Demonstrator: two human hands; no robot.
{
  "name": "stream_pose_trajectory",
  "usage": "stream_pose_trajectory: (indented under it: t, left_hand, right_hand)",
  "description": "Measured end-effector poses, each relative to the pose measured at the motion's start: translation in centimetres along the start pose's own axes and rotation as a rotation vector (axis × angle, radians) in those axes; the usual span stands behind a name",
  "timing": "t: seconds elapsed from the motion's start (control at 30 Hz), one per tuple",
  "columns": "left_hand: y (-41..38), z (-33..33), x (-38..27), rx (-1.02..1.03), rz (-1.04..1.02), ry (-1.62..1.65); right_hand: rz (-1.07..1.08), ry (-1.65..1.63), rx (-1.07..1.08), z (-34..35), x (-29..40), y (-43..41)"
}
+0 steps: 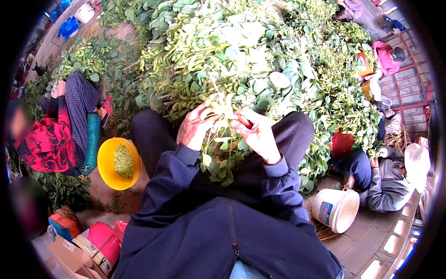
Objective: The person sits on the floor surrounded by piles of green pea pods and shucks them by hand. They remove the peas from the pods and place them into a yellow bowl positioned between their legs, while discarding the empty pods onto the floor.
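Between my raised knees, both hands are at one leafy bean plant (223,104) with pale green pods. My left hand (199,126) has its fingers closed around pods and stem on the plant's left side. On the other side, my right hand (256,132) pinches at the plant with thumb and forefinger; what lies between those fingertips is too small to tell. Leaves of the plant hang down below the hands. Beyond them spreads a large heap of bean plants (195,62) with pods and leaves, overexposed at its middle. A yellow bucket (104,164) holding green pods stands beside my left knee.
People sit around the heap: one in red and black at left, one in a grey jacket at right, others farther back. A white lidded bucket (331,211) lies tilted at right. A cardboard box (75,258) and a pink bundle (102,240) sit at lower left.
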State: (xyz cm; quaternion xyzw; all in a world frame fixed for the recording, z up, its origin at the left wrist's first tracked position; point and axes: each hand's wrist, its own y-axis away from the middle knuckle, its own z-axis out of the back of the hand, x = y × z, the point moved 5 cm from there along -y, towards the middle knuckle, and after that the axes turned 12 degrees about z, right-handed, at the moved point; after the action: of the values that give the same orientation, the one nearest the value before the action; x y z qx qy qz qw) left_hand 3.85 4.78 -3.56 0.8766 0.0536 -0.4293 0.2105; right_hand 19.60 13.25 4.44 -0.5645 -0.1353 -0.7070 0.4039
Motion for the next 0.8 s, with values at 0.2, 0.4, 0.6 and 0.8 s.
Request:
stream_pose_trajectory:
  t: [0.2, 0.4, 0.6, 0.8]
  left_hand:
    - [2.2, -2.7, -3.2, 0.021, -0.002, -0.303]
    - [3.5, -4.1, -5.7, 0.096, 0.224, -0.372]
    - [2.5, -3.7, -5.7, 0.0, 0.055, -0.686]
    - [1.3, -2.0, -5.7, -0.093, -0.197, -0.713]
  right_hand:
    - [-0.078, -0.309, -0.032, 0.2, -2.1, 0.4]
    - [-0.3, -0.479, -0.034, 0.5, -3.4, 0.8]
    - [-0.342, -0.496, -0.024, 0.2, -3.3, 0.9]
    - [-0.254, -0.459, -0.067, 1.5, -1.9, 0.7]
